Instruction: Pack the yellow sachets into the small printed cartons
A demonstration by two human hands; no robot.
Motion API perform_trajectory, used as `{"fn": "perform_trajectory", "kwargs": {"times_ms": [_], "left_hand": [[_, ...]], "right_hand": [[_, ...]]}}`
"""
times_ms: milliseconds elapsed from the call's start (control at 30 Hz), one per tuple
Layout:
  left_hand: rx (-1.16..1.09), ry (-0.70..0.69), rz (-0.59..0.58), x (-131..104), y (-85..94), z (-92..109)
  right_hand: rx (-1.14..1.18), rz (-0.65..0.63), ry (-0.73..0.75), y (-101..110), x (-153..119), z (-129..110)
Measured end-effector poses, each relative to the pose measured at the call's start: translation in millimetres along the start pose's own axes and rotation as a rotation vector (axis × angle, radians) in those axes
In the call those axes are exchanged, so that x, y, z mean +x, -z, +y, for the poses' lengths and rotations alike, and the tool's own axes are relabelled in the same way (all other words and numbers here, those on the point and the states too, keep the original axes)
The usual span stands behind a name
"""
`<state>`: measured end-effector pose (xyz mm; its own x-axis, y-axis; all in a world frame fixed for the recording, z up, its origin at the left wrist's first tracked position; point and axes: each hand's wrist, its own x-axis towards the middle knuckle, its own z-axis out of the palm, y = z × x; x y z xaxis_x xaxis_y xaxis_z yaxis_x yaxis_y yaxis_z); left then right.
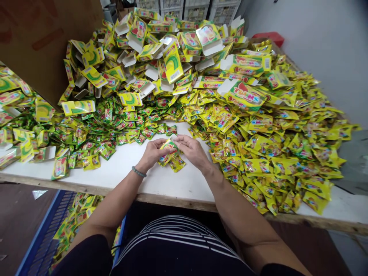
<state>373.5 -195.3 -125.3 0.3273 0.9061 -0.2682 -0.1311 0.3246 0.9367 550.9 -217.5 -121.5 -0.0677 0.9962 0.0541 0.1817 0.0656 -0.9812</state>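
Near the middle of the white table (184, 184), my left hand (153, 154) grips a small green-and-yellow box (169, 145), fingers closed around its left side. My right hand (191, 150) pinches the white flap at the box's upper right end. Just below the box, a yellow packet (177, 163) lies on the table, close to both hands. Green packets (148, 132) are heaped beyond my left hand, and a large pile of yellow packets (258, 165) spreads to the right of my right hand.
Open yellow-green boxes (172, 63) are heaped at the back. A large brown carton (46, 42) stands at the back left. Below the table's left front edge is a blue crate (46, 234) holding boxes. White crates (195, 9) and a red object (270, 37) are behind the heap.
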Motion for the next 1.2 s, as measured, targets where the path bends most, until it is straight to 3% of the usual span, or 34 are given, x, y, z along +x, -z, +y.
{"fn": "perform_trajectory", "kwargs": {"times_ms": [133,300,400,533,667,733,833,1033,1200], "left_hand": [[-0.048,-0.033,0.047,0,-3.6,1],[-0.011,-0.168,0.126,-2,-4.9,6],[0.027,-0.258,0.131,-3,-1.3,7],[0.058,-0.204,0.019,-5,4.5,5],[0.023,-0.124,-0.041,-3,4.7,5],[0.001,-0.119,-0.025,-3,3.4,5],[-0.029,-0.122,0.021,-2,2.0,6],[0.012,-0.146,0.038,-4,3.2,7],[0.050,-0.132,0.046,-3,4.6,6]], "right_hand": [[0.030,-0.029,-0.007,-6,-4,-3],[-0.008,0.273,0.138,-11,0,0],[0.092,0.128,0.078,-18,3,4],[0.071,0.010,0.039,-23,2,4],[0.123,0.021,0.005,-19,2,6],[0.171,0.013,0.001,-16,3,7],[0.068,-0.003,0.048,-12,4,5],[0.041,0.076,0.038,-12,4,2],[0.330,0.042,-0.137,-10,9,12]]}}
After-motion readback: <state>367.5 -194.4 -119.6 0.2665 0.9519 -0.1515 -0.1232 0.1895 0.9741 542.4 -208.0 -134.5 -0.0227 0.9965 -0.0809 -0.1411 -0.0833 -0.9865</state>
